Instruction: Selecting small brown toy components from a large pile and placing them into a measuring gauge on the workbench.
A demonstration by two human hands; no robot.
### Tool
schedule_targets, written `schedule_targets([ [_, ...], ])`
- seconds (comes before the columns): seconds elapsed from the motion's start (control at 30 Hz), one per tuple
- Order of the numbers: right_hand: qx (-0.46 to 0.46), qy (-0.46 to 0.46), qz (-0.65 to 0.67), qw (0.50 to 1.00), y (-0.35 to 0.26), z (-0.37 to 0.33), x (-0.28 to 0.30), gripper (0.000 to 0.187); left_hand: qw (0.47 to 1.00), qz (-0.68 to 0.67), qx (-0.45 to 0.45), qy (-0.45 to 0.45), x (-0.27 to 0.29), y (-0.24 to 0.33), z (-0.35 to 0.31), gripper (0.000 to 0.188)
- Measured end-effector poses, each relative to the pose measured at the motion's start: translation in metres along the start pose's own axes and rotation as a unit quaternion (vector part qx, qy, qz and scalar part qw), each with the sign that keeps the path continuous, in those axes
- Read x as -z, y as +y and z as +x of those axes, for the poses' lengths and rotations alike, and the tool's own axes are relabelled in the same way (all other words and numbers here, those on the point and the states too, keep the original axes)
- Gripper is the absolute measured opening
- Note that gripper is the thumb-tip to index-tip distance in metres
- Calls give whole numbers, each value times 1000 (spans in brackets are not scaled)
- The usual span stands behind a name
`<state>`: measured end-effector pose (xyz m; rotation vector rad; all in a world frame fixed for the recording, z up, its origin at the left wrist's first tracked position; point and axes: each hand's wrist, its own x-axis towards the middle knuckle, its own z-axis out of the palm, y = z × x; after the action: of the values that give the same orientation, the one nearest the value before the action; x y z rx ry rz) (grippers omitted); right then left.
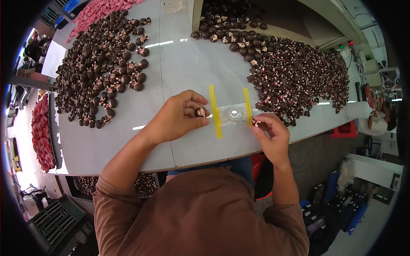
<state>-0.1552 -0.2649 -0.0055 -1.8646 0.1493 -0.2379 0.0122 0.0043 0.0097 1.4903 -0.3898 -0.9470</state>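
Observation:
My left hand (177, 116) pinches a small doll head (200, 112), dark brown and round with a pale face, between thumb and fingers. It is beside the left of two yellow tape strips (216, 113) stuck on the grey tabletop (192, 72). Between the strips lies a clear flat piece with a shiny round dome (234, 114). To the right, next to the other strip, my right hand (274, 135) has its fingertips closed on a small dark piece with pink and white bits (256, 123), partly hidden by the fingers. The two held pieces are apart.
A wide heap of brown doll heads (94, 64) covers the left of the table. Small dark pieces (299, 77) are heaped at the right, with more heads behind. Pink pieces (100, 17) lie far left. A red stool (344, 130) stands beyond the right edge.

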Motion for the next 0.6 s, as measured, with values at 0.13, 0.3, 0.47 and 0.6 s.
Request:
schedule_targets([
  [0.13, 72, 3, -109, 991, -14, 7, -3, 32, 998, 48, 7, -33, 5, 0, -3, 34],
  [0.3, 105, -33, -227, 968, -25, 18, -4, 31, 998, 49, -27, -22, 0, -8, -6, 34],
  [0.47, 209, -88, -334, 915, -37, 40, -8, 30, 987, 142, -77, -15, -1, -8, -9, 34],
  [0.6, 249, -108, -396, 877, -38, 48, -11, 30, 984, 149, -95, -10, -1, -14, -6, 29],
])
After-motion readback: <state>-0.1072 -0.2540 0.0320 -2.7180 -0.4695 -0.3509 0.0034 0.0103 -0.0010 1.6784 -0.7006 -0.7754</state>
